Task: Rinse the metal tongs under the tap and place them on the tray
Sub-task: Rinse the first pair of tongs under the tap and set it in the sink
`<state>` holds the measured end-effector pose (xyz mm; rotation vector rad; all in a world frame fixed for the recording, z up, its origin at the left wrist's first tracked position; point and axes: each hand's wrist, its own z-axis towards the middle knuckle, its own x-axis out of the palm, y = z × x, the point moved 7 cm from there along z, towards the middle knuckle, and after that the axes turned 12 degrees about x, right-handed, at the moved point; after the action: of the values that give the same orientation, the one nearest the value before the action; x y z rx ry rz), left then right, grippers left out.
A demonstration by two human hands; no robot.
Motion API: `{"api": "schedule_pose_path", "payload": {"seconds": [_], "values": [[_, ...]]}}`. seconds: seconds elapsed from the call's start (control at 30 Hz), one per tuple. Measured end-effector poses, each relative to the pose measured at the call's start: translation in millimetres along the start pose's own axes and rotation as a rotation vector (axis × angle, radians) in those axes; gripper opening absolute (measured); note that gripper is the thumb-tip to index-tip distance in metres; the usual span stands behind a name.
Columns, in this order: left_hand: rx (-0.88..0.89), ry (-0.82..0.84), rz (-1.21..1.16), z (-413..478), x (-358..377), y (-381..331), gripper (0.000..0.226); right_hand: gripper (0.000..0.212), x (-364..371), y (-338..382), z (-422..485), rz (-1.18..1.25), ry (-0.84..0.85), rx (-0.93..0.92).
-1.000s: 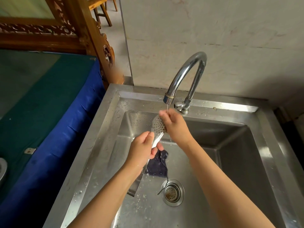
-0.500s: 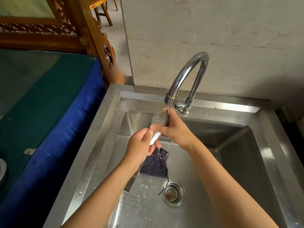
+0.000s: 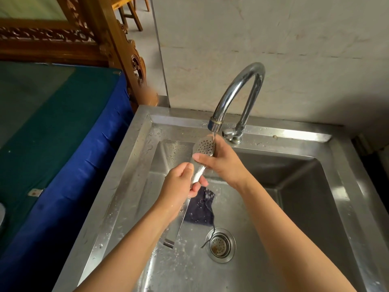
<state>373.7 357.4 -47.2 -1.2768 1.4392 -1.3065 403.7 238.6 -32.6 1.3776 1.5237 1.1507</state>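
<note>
tongs (image 3: 205,147) in left hand (image 3: 181,186) and right hand (image 3: 223,163), under tap (image 3: 215,124)

I see a steel sink (image 3: 126,165), its rim wet with droplets. A dark blue cloth (image 3: 200,209) lies on the sink floor near the middle. It sits just up-left of the round drain strainer (image 3: 220,245), and a thread trails to it. Left of the sink stands a desk under a green cover (image 3: 42,114) and a blue cover (image 3: 80,186), with a carved wooden frame (image 3: 117,45) behind it.

The tongs (image 3: 205,146) pass hidden through the left grip (image 3: 181,184) and behind its forearm; the right grip (image 3: 223,163) covers their far edge; the dark cloth (image 3: 201,211) is half covered; a grey object (image 3: 1,216) is cut off at left.
</note>
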Motion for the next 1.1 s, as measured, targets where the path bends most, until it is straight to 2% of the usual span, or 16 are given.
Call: {"api": "schedule_pose_path", "payload": {"seconds": [0.07,0.17,0.2,0.27,0.3,0.33,0.37,0.4,0.47,0.53,0.6,0.67,0.77,0.83,0.97,1.1], "values": [[0.013,0.017,-0.008,-2,5,0,0.034,0.021,-5,5,0,-0.011,-0.164,-0.025],[0.025,0.053,-0.033,-5,14,0,0.032,0.037,-13,3,0,-0.017,-0.377,-0.018],[0.031,0.057,-0.032,-5,14,0,0.032,0.036,-13,3,1,-0.029,-0.357,-0.012],[0.047,0.048,-0.011,-4,11,-1,0.032,0.022,-4,2,-1,-0.05,-0.147,-0.016],[0.058,0.042,0.007,-3,8,-2,0.032,0.022,4,1,-4,-0.019,-0.002,-0.008],[0.067,0.038,0.022,-2,6,-3,0.032,0.032,9,0,-7,0.04,0.121,-0.002],[0.074,0.038,0.028,-2,5,-4,0.032,0.038,10,2,-9,0.091,0.19,-0.01],[0.079,0.041,0.027,-2,5,-5,0.032,0.037,8,5,-10,0.11,0.179,-0.031],[0.084,0.052,0.021,-4,7,-6,0.031,0.022,-4,10,-5,0.084,-0.007,-0.057],[0.077,0.057,0.012,-7,8,-5,0.032,0.032,-13,9,-1,0.02,-0.223,-0.056],[0.074,0.054,0.024,-9,8,-4,0.033,0.045,-13,7,1,-0.009,-0.351,-0.05],[0.076,0.044,0.039,-8,8,-5,0.031,0.045,-13,2,1,0.005,-0.386,-0.015],[0.079,0.003,0.052,-4,3,-5,0.029,0.028,-5,1,0,-0.061,-0.183,-0.008],[0.082,-0.016,0.061,-3,0,-3,0.027,0.029,-2,4,-1,-0.076,-0.116,-0.022],[0.09,-0.032,0.019,-6,6,0,0.027,0.04,-15,9,2,-0.095,-0.4,-0.03],[0.176,0.01,0.102,-9,10,-5,0.021,0.05,-24,6,5,-0.046,-0.55,0.053]]}}
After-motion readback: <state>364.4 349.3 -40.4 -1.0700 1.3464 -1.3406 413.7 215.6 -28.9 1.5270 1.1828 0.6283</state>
